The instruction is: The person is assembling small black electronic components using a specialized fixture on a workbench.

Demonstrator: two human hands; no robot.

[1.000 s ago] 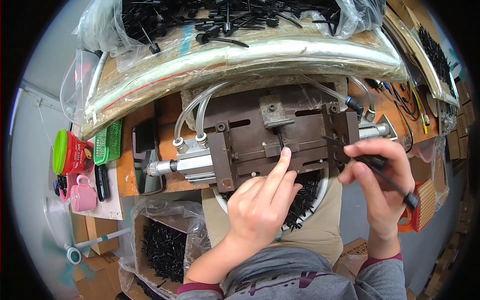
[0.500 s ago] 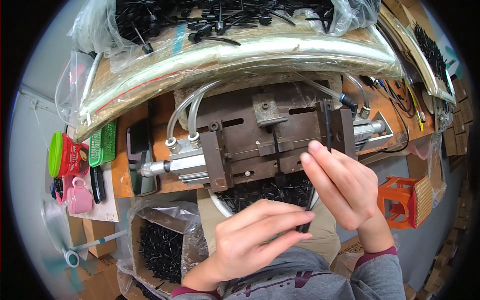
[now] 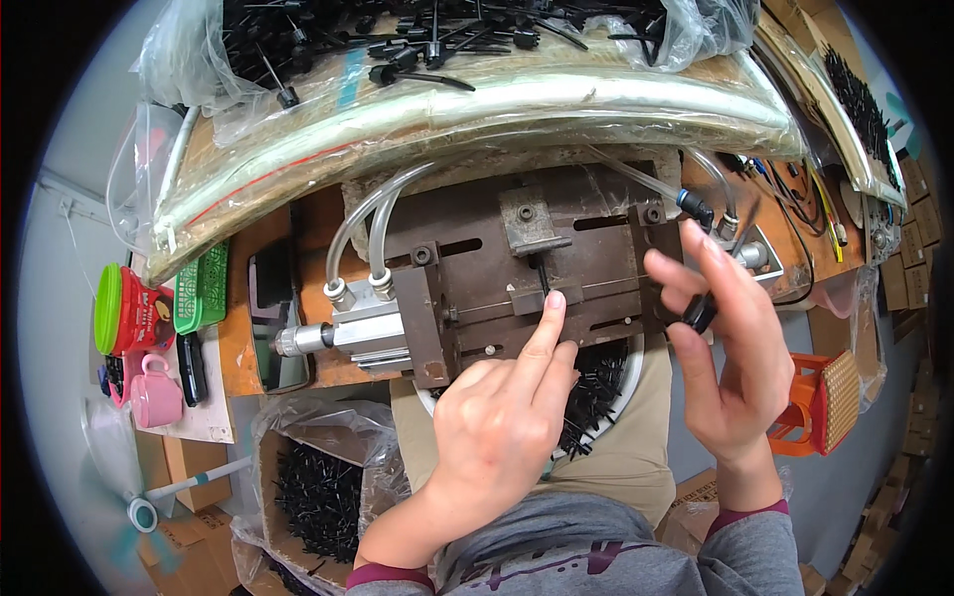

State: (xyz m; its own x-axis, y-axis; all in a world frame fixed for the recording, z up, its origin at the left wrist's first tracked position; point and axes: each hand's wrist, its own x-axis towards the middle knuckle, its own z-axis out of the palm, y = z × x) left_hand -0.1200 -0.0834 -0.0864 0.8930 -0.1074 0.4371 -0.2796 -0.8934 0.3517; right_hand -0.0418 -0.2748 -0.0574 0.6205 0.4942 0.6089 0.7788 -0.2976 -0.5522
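Right now I am pressing my left hand [image 3: 502, 427] down over the metal jig [image 3: 537, 278], its forefinger stretched out and touching the small black part [image 3: 543, 278] seated in the middle slot, the other fingers curled loosely and grasping nothing, probably so the piece is sitting square under the clamp block [image 3: 529, 221]. Meanwhile my right hand [image 3: 730, 348] is hovering at the jig's right end, fingers closed lightly around a thin black piece [image 3: 701, 313], apparently keeping it ready beside the air cylinder [image 3: 348, 328] and the bowl of black parts [image 3: 596, 392] below.
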